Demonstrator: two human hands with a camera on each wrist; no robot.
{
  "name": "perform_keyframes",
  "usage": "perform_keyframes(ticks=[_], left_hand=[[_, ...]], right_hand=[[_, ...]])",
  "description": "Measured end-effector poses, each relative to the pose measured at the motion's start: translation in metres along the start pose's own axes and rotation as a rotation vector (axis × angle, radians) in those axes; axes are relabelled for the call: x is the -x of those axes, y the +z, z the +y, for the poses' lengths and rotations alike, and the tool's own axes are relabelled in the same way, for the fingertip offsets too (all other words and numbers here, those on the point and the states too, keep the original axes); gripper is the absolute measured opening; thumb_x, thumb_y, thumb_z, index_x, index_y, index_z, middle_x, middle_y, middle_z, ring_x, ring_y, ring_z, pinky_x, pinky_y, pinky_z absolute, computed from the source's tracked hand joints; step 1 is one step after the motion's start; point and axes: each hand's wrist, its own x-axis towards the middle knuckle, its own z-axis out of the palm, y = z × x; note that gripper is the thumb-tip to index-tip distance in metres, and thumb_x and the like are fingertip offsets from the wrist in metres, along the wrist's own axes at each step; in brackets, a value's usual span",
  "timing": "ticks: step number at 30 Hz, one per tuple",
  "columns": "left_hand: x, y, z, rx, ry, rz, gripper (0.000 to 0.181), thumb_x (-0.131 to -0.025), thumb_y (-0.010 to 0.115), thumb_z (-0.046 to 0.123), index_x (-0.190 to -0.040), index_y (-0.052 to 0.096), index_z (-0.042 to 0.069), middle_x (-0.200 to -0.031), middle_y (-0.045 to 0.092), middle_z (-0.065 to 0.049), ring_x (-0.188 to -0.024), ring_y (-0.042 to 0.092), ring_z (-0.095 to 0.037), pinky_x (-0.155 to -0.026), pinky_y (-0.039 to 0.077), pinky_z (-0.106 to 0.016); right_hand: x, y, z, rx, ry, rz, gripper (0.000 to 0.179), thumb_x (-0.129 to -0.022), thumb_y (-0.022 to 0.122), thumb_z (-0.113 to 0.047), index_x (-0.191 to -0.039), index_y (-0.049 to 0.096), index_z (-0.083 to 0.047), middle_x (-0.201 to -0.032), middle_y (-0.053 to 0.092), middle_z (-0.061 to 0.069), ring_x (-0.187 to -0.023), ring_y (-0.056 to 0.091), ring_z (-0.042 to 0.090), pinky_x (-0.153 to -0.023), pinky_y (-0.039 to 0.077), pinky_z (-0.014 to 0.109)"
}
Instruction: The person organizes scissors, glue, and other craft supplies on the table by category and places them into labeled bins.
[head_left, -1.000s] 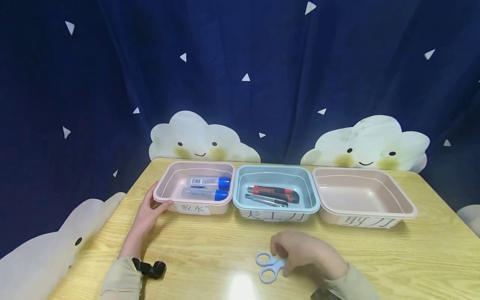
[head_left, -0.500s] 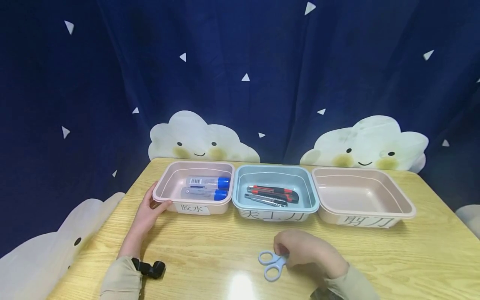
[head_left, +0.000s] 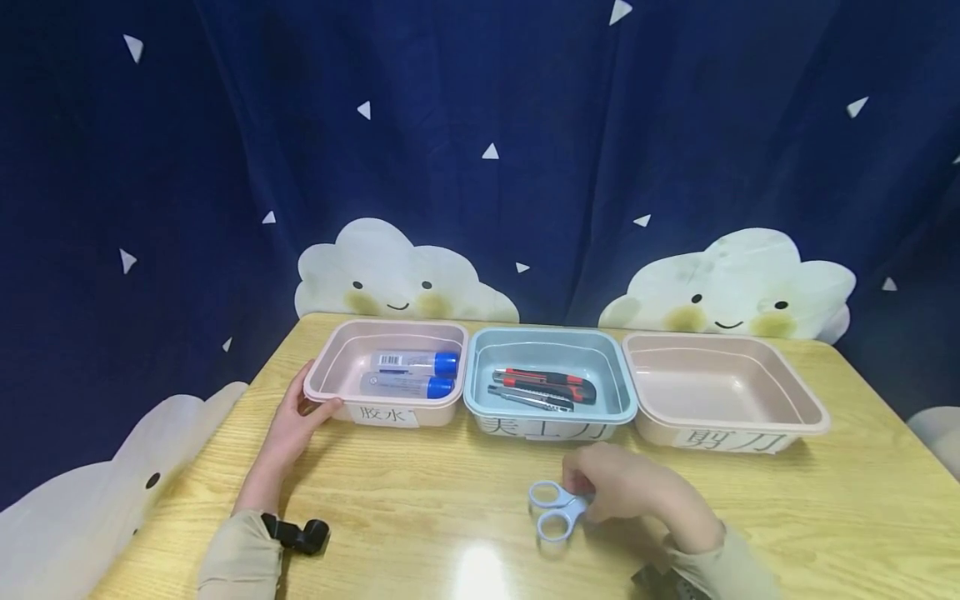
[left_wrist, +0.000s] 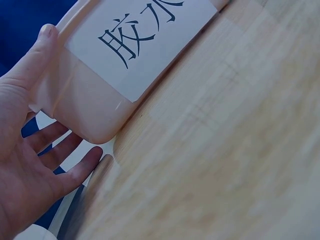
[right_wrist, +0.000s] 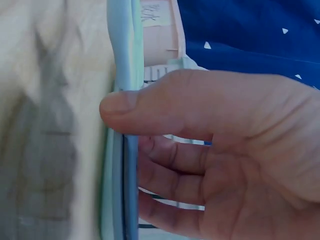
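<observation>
In the head view, my left hand [head_left: 292, 423] holds the front left corner of the left pink bin [head_left: 441, 415]. The left wrist view shows its thumb on the bin's labelled front and its fingers spread around the corner. My right hand [head_left: 628, 485] pinches light blue scissors [head_left: 575, 505], whose two finger loops point left. Seen edge-on in the right wrist view, the scissors [right_wrist: 129, 170] lie between thumb and fingers; the hand hides the blades in the head view. Two clear glue bottles with blue caps [head_left: 444, 363] lie in the left bin.
A blue bin [head_left: 626, 408] in the middle holds several utility knives [head_left: 551, 388]. Right of it stands another pink bin [head_left: 727, 400] with nothing inside. All three have paper labels on their fronts and stand side by side on the wooden table [head_left: 390, 508], before a dark blue curtain [head_left: 562, 100].
My right hand has moved the scissors a little to the right and towards the bins. The left hand has stayed at the left bin's corner.
</observation>
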Motion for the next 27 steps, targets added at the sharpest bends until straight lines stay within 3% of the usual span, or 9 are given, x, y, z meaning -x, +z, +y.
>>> perform_keyframes(ticks=[8, 14, 16, 22, 27], left_hand=[[0.001, 0.000, 0.002, -0.010, -0.009, -0.008, 0.082, -0.086, 0.062, 0.029, -0.147, 0.008, 0.021, -0.147, 0.024, -0.015, -0.126, 0.033, -0.031, -0.099, 0.033, -0.043], [0.002, -0.001, 0.002, -0.013, -0.013, -0.003, 0.082, -0.086, 0.062, 0.027, -0.147, 0.008, 0.023, -0.147, 0.025, -0.015, -0.127, 0.034, -0.030, -0.086, 0.036, -0.015], [0.003, -0.002, 0.001, -0.020, -0.016, -0.005, 0.082, -0.086, 0.062, 0.027, -0.147, 0.008, 0.023, -0.147, 0.025, -0.015, -0.127, 0.034, -0.031, -0.084, 0.036, -0.012], [0.000, 0.000, 0.003, -0.006, -0.008, -0.009, 0.082, -0.086, 0.062, 0.029, -0.148, 0.007, 0.023, -0.148, 0.023, -0.015, -0.128, 0.032, -0.032, -0.098, 0.034, -0.038], [0.000, -0.001, 0.004, 0.004, -0.013, -0.016, 0.083, -0.087, 0.062, 0.027, -0.148, 0.006, 0.023, -0.148, 0.022, -0.015, -0.128, 0.032, -0.031, -0.087, 0.036, -0.013]], right_hand=[[0.016, -0.022, 0.007, 0.075, -0.027, 0.149, 0.027, -0.056, 0.064, -0.002, -0.074, 0.056, -0.021, -0.069, 0.048, -0.013, -0.066, 0.042, 0.003, -0.060, 0.038, 0.021], [0.034, -0.042, 0.015, 0.095, -0.023, 0.269, 0.025, -0.060, 0.069, -0.006, -0.077, 0.059, -0.020, -0.074, 0.051, -0.015, -0.070, 0.045, 0.002, -0.063, 0.042, 0.022], [0.040, -0.046, 0.018, 0.078, -0.026, 0.295, 0.024, -0.060, 0.069, -0.004, -0.078, 0.060, -0.019, -0.075, 0.053, -0.015, -0.070, 0.046, 0.001, -0.064, 0.043, 0.022], [0.050, -0.057, 0.027, 0.030, 0.003, 0.381, 0.024, -0.065, 0.071, -0.001, -0.083, 0.063, -0.015, -0.079, 0.057, -0.012, -0.074, 0.051, 0.000, -0.067, 0.046, 0.022], [0.056, -0.060, 0.036, 0.023, 0.047, 0.438, 0.023, -0.066, 0.075, -0.005, -0.084, 0.066, -0.017, -0.080, 0.060, -0.013, -0.076, 0.054, -0.001, -0.069, 0.047, 0.023]])
